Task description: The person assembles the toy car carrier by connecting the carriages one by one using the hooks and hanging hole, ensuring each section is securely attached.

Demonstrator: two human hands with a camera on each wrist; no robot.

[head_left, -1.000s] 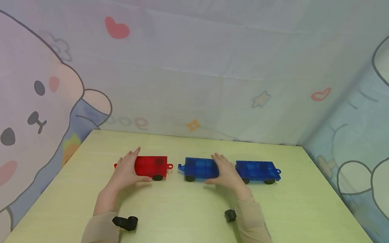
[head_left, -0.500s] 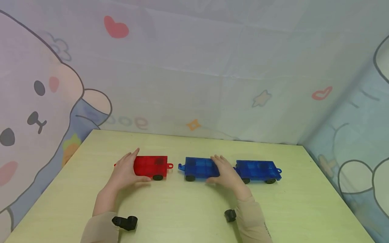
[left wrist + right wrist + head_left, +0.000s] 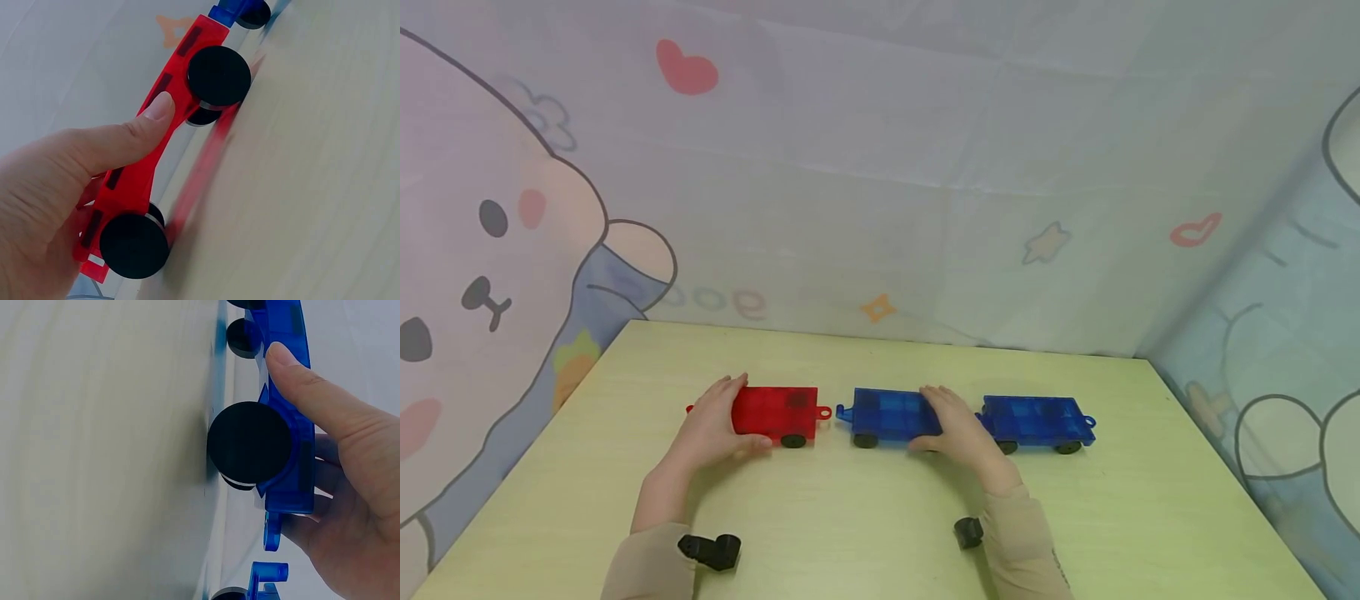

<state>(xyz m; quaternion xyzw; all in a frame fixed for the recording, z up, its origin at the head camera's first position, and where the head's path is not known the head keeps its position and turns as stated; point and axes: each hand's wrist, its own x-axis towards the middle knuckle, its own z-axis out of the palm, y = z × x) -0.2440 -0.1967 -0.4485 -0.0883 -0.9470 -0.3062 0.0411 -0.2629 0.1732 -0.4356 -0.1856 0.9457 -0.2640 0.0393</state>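
My left hand [image 3: 703, 427] grips a red toy train car [image 3: 782, 408] by its left part, with the thumb [image 3: 140, 131] along its near side. The car has black wheels and a small ring [image 3: 824, 413] at its right end. My right hand [image 3: 961, 432] holds the right part of a middle blue train car [image 3: 889, 413], thumb on the near side and fingers behind. Its hook [image 3: 844, 413] points left, a short gap from the red ring. A second blue train car [image 3: 1036, 418] stands just right of that hand, its hook [image 3: 269, 572] close to the held car's ring [image 3: 272, 532].
The pale yellow table [image 3: 842, 525] carries the cars in one row. A cloth backdrop [image 3: 880, 167] with cartoon prints rises behind the table and at both sides. Black wrist cameras sit at both sleeves.
The red car has shifted slightly right with my left hand, and the middle blue car slightly left. The gap between ring and hook has narrowed. The right-hand blue car has barely moved.
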